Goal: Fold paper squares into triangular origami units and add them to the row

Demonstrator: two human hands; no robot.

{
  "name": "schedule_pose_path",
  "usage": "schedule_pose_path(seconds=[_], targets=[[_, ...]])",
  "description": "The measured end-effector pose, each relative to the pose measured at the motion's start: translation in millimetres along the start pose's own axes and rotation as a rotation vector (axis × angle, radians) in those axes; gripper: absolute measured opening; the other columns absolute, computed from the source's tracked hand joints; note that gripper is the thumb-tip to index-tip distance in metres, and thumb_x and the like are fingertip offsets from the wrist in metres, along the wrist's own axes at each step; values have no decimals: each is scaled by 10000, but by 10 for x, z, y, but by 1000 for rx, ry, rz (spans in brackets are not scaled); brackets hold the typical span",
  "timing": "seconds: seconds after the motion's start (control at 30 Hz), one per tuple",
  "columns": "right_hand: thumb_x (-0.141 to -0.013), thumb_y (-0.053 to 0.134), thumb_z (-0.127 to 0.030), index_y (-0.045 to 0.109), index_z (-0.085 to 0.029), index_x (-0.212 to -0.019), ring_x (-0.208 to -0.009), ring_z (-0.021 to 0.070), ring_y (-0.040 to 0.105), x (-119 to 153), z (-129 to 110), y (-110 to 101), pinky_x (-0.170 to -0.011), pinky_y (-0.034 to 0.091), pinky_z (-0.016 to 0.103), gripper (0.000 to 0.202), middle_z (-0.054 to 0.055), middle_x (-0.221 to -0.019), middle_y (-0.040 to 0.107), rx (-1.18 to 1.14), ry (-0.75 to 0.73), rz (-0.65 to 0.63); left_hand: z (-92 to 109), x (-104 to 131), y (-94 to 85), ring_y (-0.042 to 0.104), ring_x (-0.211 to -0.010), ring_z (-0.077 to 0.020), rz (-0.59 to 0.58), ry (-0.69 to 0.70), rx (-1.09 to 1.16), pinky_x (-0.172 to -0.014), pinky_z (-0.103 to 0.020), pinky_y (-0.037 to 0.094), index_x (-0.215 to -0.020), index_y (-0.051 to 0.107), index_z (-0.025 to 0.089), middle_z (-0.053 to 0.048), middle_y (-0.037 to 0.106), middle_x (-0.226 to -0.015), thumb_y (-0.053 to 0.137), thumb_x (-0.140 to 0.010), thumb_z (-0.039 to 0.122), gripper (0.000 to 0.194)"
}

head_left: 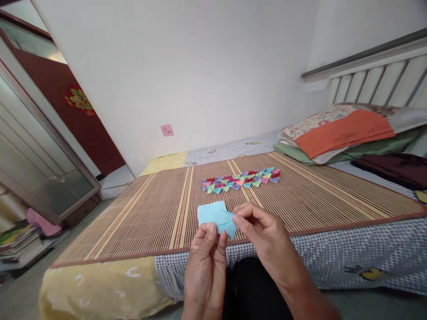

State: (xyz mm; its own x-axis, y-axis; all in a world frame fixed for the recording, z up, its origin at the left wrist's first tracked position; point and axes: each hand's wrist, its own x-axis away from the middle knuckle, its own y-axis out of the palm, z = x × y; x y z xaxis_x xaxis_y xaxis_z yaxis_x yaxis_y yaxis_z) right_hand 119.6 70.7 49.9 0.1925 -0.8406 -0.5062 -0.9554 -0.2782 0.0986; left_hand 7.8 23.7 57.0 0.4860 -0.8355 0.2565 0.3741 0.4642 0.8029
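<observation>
Where the two hands met above the near edge of the striped mat [160, 218], light-blue paper [211, 213] was held between them. The left hand [205, 264] pinched its lower edge between thumb and fingers; the right hand [271, 235] gripped its right-hand side between thumb and forefinger, where creases showed. Judged by its look, the paper was light and thin, pliant enough to bend under finger pressure and little apt to slip, but likely to tear or keep an unwanted crease if pulled hard; edges and corners offered the soundest hold. Beyond it, rows of small folded paper pieces [240, 181] lay on the mat. A pink note [167, 130] on the wall bore dark marks too small to read; the stacked books [18, 242] showed no legible title, and no brand could be made out.
</observation>
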Motion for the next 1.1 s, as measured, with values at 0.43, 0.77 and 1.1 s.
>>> schedule_pose_path(seconds=[0.43, 0.77, 1.1], targets=[[-825, 764, -299, 629, -200, -682, -750, 161, 653, -62, 59, 42, -699, 555, 280, 220, 18, -808, 695, -160, 106, 39, -11, -34, -64, 723, -683, -79, -47, 58, 34, -677, -145, 627, -726, 671, 101, -17, 683, -766, 555, -919, -75, 285], [-900, 682, -129, 626, -224, -775, -844, 170, 723, 40, -18, 135, -774, 558, 291, 166, 9, -856, 739, 187, -280, 89, 106, -21, 83, 740, -679, -82, 172, -54, 111, -679, -155, 642, -822, 621, 70, -54, 699, -809, 455, -954, -101, 273], [-940, 674, -260, 698, -237, -1045, -894, 197, 714, 35, 65, 40, -807, 564, 333, 111, 39, -962, 744, 148, -125, 19, 36, -79, -84, 718, -746, -100, -72, 167, -22, -748, -181, 632, -742, 683, 112, -22, 693, -794, 710, -848, -9, 163]])
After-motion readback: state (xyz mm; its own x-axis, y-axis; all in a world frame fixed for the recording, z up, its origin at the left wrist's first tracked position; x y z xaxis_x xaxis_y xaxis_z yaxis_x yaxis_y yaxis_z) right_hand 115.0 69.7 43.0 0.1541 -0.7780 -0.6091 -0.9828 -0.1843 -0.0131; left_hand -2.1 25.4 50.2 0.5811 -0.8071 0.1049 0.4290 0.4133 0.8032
